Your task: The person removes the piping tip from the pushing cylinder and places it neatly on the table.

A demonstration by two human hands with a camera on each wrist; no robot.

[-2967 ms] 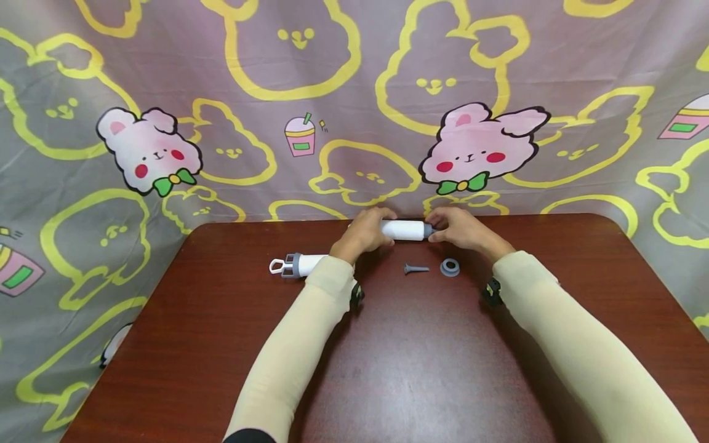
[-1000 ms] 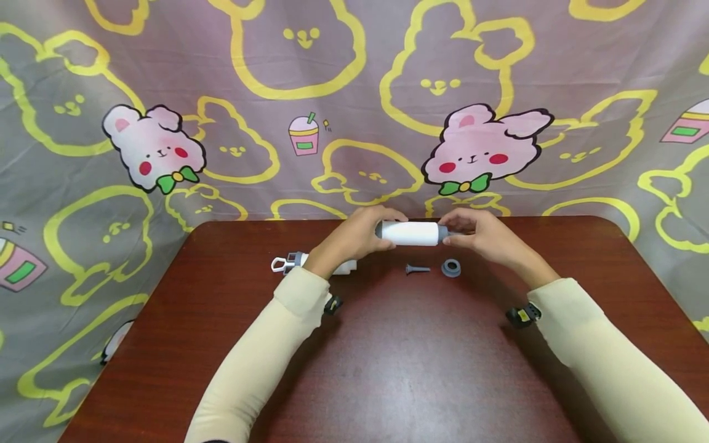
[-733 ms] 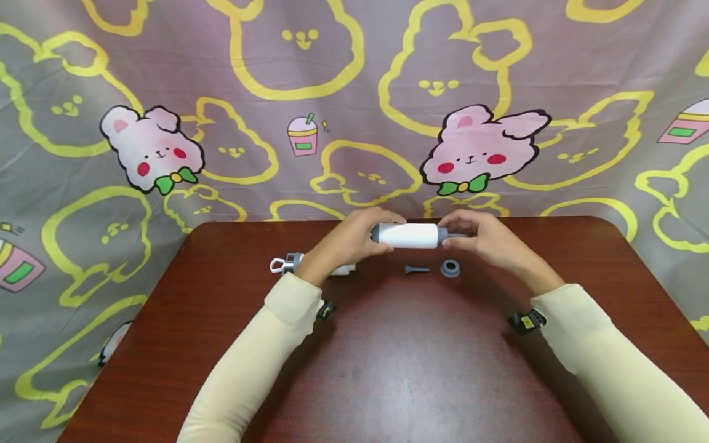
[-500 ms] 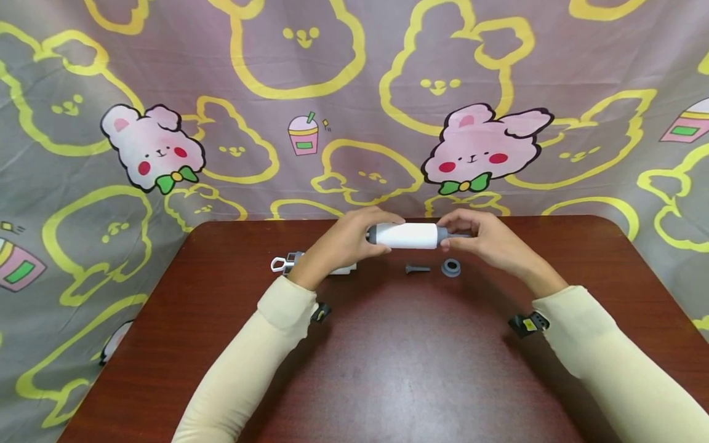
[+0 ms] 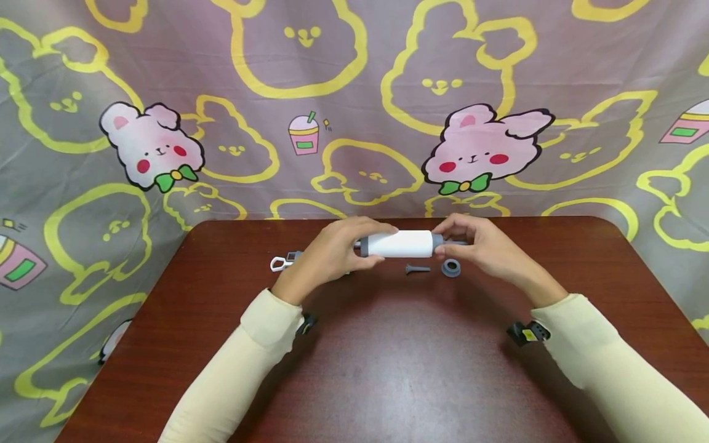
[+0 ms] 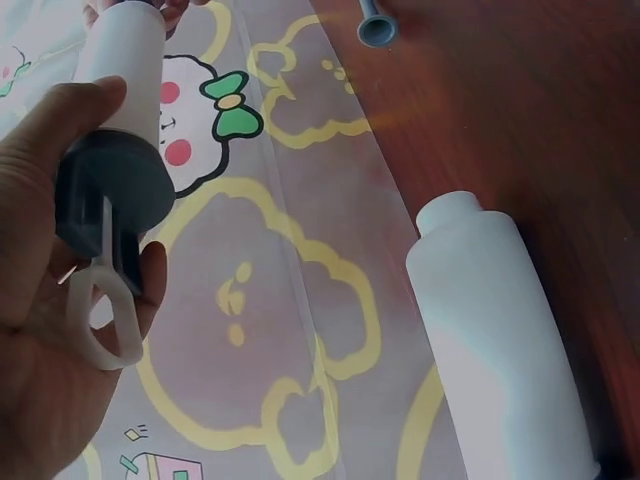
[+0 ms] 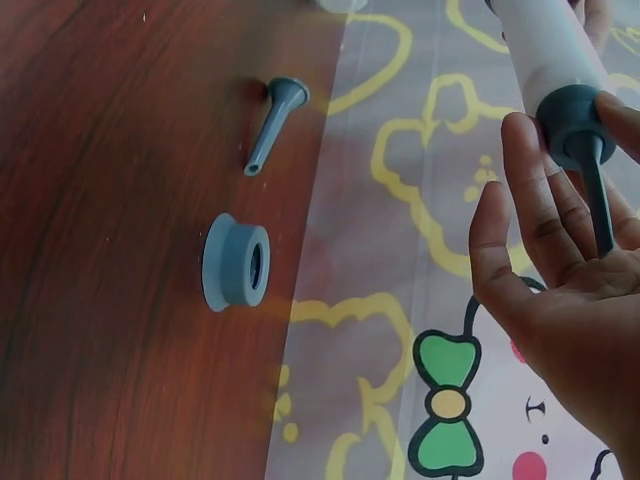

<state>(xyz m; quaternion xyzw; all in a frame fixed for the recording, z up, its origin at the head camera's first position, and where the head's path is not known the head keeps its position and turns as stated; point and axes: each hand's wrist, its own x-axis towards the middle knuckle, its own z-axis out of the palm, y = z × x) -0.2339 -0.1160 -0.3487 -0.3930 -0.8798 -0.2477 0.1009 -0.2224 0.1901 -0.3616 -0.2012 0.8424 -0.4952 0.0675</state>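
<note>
Level above the back of the table is a white-barrelled syringe (image 5: pixel 407 243) with grey end caps. My left hand (image 5: pixel 327 249) grips its left end, thumb along the barrel. In the left wrist view the plunger's white loop handle (image 6: pixel 103 325) sticks out past the palm. At the other end, my right hand (image 5: pixel 487 251) pinches the grey collar (image 7: pixel 573 118) between thumb and fingertips. A thin grey nozzle (image 7: pixel 598 200) runs from the collar toward the right palm.
A loose grey nozzle (image 5: pixel 417 269) and a grey ring cap (image 5: pixel 451 268) lie on the brown table (image 5: pixel 415 369). A second white syringe (image 6: pixel 505 340) lies at the left, partly hidden by my left hand. A patterned cloth (image 5: pixel 354 111) hangs behind the table.
Both hands have brought the syringe up and nearer to me from the table's back edge. In the last half second it shifted slightly left and nearer. The loose parts stayed put.
</note>
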